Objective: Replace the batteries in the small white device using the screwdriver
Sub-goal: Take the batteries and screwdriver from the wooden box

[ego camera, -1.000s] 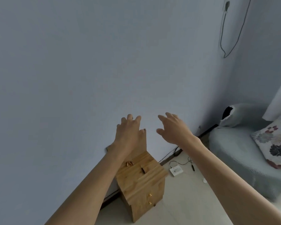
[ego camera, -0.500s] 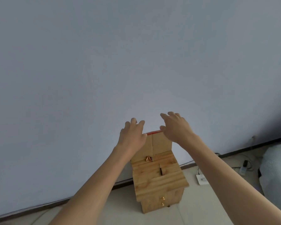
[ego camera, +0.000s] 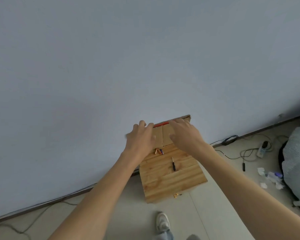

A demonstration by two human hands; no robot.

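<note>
White shoe on floor, nearest. Wooden surface beyond: screwdriver mid-top, batteries farther back. Left hand, right hand spread flat against cardboard panel at wall, each grip wide, holding nothing. White device not visible.

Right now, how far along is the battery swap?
Barely started. Laid out: screwdriver and batteries lie untouched on the wooden stand. In hand: nothing gripped; left hand and right hand reach the cardboard panel against the wall. The white device isn't visible, so unscrewing and swapping all remain.
</note>
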